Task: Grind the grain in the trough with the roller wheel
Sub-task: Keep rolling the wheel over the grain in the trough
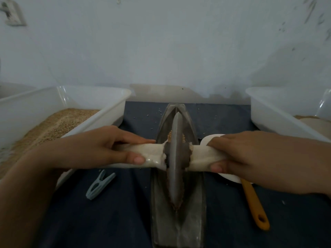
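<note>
A grey metal trough [195,221] shaped like a boat lies lengthwise on a dark blue cloth in front of me. The grey roller wheel [176,158] stands upright in its groove, with brown grain [169,135] showing beside it. A cloth-wrapped axle [154,155] runs through the wheel to both sides. My left hand [100,147] grips the left end of the axle, thumb along its front. My right hand [238,153] grips the right end in the same way.
A white tub [100,97] of brown grain stands at the left, another white tub [265,108] at the right. A pale blue clothes peg [99,184] lies left of the trough. A white spatula with an orange handle [254,206] lies to the right, partly under my right hand.
</note>
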Demonstrator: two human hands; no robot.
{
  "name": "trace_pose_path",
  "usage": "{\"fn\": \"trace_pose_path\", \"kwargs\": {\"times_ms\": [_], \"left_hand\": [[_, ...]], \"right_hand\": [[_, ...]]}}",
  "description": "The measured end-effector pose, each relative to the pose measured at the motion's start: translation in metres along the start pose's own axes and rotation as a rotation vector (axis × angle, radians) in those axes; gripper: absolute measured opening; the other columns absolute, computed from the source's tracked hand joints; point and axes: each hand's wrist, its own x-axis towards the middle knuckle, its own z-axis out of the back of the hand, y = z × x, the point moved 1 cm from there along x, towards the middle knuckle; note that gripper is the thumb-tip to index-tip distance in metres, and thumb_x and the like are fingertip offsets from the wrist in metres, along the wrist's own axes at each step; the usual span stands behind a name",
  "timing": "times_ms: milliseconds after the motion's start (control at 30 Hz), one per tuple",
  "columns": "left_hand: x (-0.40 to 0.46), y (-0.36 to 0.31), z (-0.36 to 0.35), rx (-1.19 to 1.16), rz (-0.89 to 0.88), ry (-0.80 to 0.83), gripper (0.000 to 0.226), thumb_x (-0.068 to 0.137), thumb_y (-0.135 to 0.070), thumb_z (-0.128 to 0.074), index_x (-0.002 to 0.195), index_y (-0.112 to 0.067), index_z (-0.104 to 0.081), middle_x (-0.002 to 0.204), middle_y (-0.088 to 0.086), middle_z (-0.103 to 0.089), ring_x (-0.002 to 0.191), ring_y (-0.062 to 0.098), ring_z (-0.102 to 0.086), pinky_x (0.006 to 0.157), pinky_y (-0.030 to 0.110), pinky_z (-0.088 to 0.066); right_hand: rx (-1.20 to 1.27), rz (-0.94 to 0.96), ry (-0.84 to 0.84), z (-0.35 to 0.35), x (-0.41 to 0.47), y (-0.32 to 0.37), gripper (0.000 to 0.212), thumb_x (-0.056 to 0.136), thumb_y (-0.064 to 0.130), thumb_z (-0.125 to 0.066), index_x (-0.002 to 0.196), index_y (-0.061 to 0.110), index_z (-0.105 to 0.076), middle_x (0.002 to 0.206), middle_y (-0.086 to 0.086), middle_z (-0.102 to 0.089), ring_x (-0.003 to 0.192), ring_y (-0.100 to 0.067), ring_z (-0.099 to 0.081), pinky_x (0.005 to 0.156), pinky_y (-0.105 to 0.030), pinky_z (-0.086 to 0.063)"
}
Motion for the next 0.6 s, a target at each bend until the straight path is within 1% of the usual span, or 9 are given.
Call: {"fn": "trace_pose_path", "kwargs": {"times_ms": [100, 167, 200, 233, 300, 367, 467, 533, 600], "left_hand": [[0.005, 0.002, -0.003, 0.097, 0.040, -0.075, 0.054, 0.072, -0.064, -0.054, 0.124, -0.051, -0.050, 0.098, -0.022, -0.068, 0.089, -0.005, -0.061, 0.084, 0.014, -0.043], [0.014, 0.005, -0.008, 0.205, 0.091, -0.221, 0.057, 0.067, -0.065, -0.048, 0.123, -0.055, -0.044, 0.079, -0.017, -0.066, 0.074, -0.003, -0.058, 0.069, 0.008, -0.039], [0.019, 0.007, -0.011, 0.269, 0.111, -0.294, 0.059, 0.069, -0.063, -0.046, 0.126, -0.054, -0.039, 0.081, -0.018, -0.063, 0.073, -0.002, -0.055, 0.067, 0.008, -0.038], [0.024, 0.008, -0.015, 0.351, 0.116, -0.364, 0.059, 0.074, -0.060, -0.044, 0.131, -0.051, -0.035, 0.092, -0.018, -0.060, 0.079, -0.003, -0.053, 0.071, 0.009, -0.037], [0.033, 0.013, -0.022, 0.510, 0.092, -0.500, 0.058, 0.085, -0.051, -0.047, 0.140, -0.042, -0.030, 0.108, -0.009, -0.058, 0.098, 0.009, -0.052, 0.085, 0.024, -0.038], [0.037, 0.015, -0.024, 0.566, 0.048, -0.579, 0.058, 0.087, -0.046, -0.050, 0.141, -0.038, -0.032, 0.107, -0.007, -0.057, 0.101, 0.016, -0.052, 0.088, 0.032, -0.037], [0.031, 0.011, -0.019, 0.463, 0.029, -0.504, 0.060, 0.078, -0.056, -0.046, 0.135, -0.044, -0.033, 0.099, -0.013, -0.057, 0.093, 0.008, -0.054, 0.085, 0.028, -0.041], [0.022, 0.008, -0.013, 0.302, 0.060, -0.351, 0.060, 0.070, -0.061, -0.047, 0.128, -0.053, -0.036, 0.091, -0.025, -0.059, 0.086, -0.005, -0.055, 0.079, 0.015, -0.041], [0.013, 0.006, -0.007, 0.176, 0.045, -0.188, 0.054, 0.072, -0.063, -0.052, 0.125, -0.055, -0.043, 0.084, -0.028, -0.065, 0.082, -0.008, -0.059, 0.075, 0.012, -0.042]], "right_hand": [[0.010, -0.033, -0.080, -0.008, 0.009, -0.003, 0.033, 0.091, 0.052, -0.030, 0.113, 0.030, -0.042, 0.103, 0.011, -0.050, 0.091, -0.005, -0.050, 0.078, -0.022, -0.041], [0.008, -0.087, -0.162, -0.019, 0.023, -0.011, 0.033, 0.093, 0.048, -0.031, 0.117, 0.028, -0.042, 0.108, 0.007, -0.051, 0.096, -0.010, -0.049, 0.084, -0.030, -0.042], [-0.015, -0.107, -0.203, -0.025, 0.031, -0.017, 0.034, 0.094, 0.046, -0.032, 0.120, 0.027, -0.041, 0.110, 0.006, -0.051, 0.097, -0.012, -0.048, 0.085, -0.031, -0.041], [-0.043, -0.122, -0.243, -0.030, 0.038, -0.022, 0.035, 0.095, 0.045, -0.032, 0.124, 0.026, -0.039, 0.112, 0.004, -0.051, 0.099, -0.014, -0.048, 0.085, -0.032, -0.041], [-0.080, -0.134, -0.324, -0.038, 0.047, -0.030, 0.039, 0.096, 0.042, -0.034, 0.130, 0.023, -0.037, 0.115, 0.001, -0.051, 0.100, -0.016, -0.047, 0.085, -0.032, -0.040], [-0.105, -0.138, -0.379, -0.042, 0.050, -0.032, 0.040, 0.096, 0.041, -0.035, 0.133, 0.023, -0.035, 0.118, 0.002, -0.050, 0.101, -0.015, -0.046, 0.083, -0.028, -0.036], [-0.135, -0.112, -0.348, -0.040, 0.043, -0.026, 0.040, 0.096, 0.044, -0.034, 0.130, 0.025, -0.035, 0.116, 0.004, -0.048, 0.099, -0.013, -0.045, 0.081, -0.026, -0.033], [-0.112, -0.072, -0.256, -0.030, 0.034, -0.017, 0.037, 0.095, 0.047, -0.034, 0.124, 0.025, -0.037, 0.113, 0.004, -0.048, 0.097, -0.013, -0.045, 0.080, -0.025, -0.036], [-0.063, -0.039, -0.155, -0.017, 0.021, -0.008, 0.032, 0.094, 0.050, -0.035, 0.116, 0.027, -0.040, 0.106, 0.006, -0.048, 0.091, -0.011, -0.045, 0.070, -0.022, -0.034]]}}
